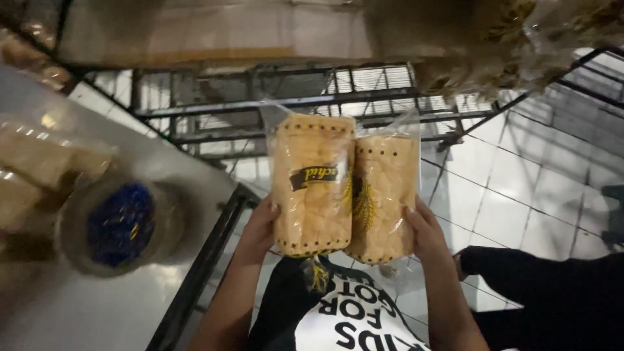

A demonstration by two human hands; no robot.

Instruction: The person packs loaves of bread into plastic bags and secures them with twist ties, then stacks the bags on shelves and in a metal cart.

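I hold two clear plastic bags of bread side by side in front of me. My left hand (258,229) grips the left bread bag (313,185), a tall loaf in a wrapper with a dotted border and a dark label. My right hand (426,231) grips the right bread bag (388,198), which is pressed against the first one. Both bags stand upright, their twisted ends hanging below near my black printed shirt (344,312).
A steel table (97,305) at the left carries a round container with blue contents (120,224) and blurred bagged bread (39,162). A metal rack (260,104) stands ahead. More bagged bread (494,39) hangs at top right. White tiled floor (520,188) lies at the right, with a person's dark sleeve (552,286).
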